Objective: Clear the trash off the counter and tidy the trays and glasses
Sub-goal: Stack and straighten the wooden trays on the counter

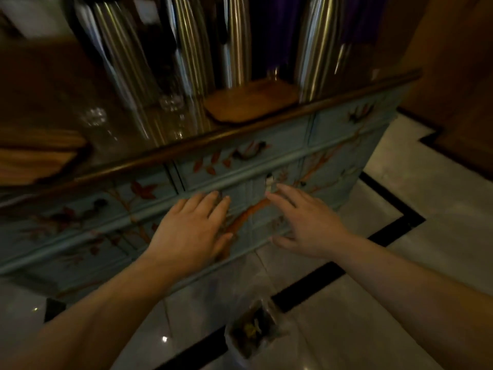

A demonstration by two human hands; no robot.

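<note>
Both hands, the left hand [190,231] and right hand [306,222], hang flat and empty before the painted cabinet [266,166]. On its top stand glasses [172,102] between two wooden trays [250,101]; a lined trash bin [253,329] sits at its foot. A hasty reach upward could topple the glasses.

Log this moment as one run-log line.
left hand: open, empty | right hand: open, empty | both in front of cabinet | trays, glasses on counter | trash bin on floor
</note>
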